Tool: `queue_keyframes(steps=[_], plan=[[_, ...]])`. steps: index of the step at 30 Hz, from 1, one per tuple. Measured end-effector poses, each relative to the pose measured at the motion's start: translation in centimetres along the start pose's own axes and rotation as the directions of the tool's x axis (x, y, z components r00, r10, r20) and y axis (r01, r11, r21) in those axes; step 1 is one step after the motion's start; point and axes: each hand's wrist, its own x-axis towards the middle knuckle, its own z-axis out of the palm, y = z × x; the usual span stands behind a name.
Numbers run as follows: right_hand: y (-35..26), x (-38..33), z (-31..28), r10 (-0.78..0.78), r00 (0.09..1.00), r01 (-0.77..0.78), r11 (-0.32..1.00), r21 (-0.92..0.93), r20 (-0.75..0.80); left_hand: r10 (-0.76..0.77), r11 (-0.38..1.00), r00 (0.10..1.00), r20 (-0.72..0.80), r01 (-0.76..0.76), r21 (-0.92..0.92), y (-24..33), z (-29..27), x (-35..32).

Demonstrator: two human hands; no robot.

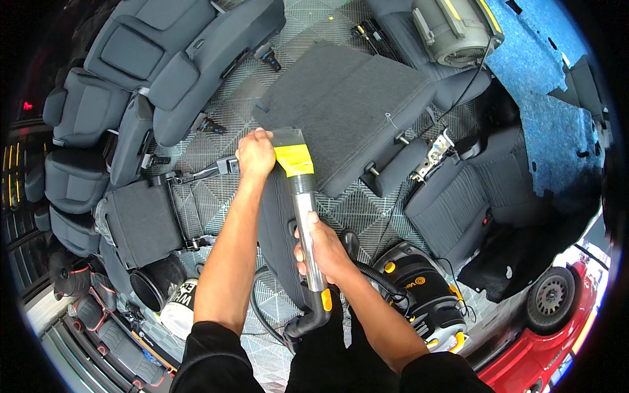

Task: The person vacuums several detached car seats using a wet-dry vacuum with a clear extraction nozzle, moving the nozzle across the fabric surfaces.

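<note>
Stands over a grey grid floor [357, 216], patterned in triangles, in a crowded workshop. Has dark car seats [134, 52] ranged up the left, a carpeted seatback [354, 98] lying flat ahead, and a striped seat [445, 213] to the right, beside blue felt [540, 141]. Shares the room with a red car [557, 350] at the lower right edge.

Counts one nozzle [289, 139], one steel wand [305, 213], one vacuum [419, 278], one black bin [156, 287], one white bucket [179, 314] and one grey blower [452, 33]. Finds two metal posts [401, 139] between a headrest [396, 171] and the carpeted seatback. Makes out one wheel [550, 293] on the car. Cannot give a sure number for the dark seats, because of the overlap.

Grips the wand in the right hand [323, 250], with fingers wrapped round its lower half and thumb laid along the top. Has the left hand [256, 154] curled on the left edge of the nozzle, just beside the yellow tape [293, 160]. Points the nozzle away from the body, over the left edge of the carpeted seatback; cannot tell whether touching it. Joins the wand at its near end to a black hose [309, 322], with the vacuum just right of the right forearm
</note>
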Motion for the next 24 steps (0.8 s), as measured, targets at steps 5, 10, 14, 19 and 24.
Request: queue_keyframes(steps=[5,10,14,19,24], plan=[[0.9,-0.5,-0.6,-0.026,1.000,0.026,1.000,-0.015,-0.018,0.024,0.999,0.999,0.028,-0.024,-0.028,-0.5,0.5,-1.1],[3.5,-0.3,-1.5,-0.079,0.997,0.078,0.995,-0.063,-0.011,0.031,0.989,0.997,0.068,-0.020,-0.147,-2.2,1.2,-1.9],[5.8,0.0,-1.8,-0.094,0.995,0.093,0.994,-0.048,-0.013,0.051,0.986,0.997,0.057,-0.042,-0.162,-2.5,1.3,-3.2],[8.0,-0.5,-1.8,-0.122,0.992,0.121,0.992,-0.034,-0.013,0.122,0.982,0.991,0.051,-0.114,-0.148,-2.8,1.0,-4.8],[8.6,-1.0,-1.7,-0.129,0.991,0.128,0.991,-0.047,-0.029,0.153,0.975,0.988,0.034,-0.145,-0.167,-2.5,0.8,-5.9]])
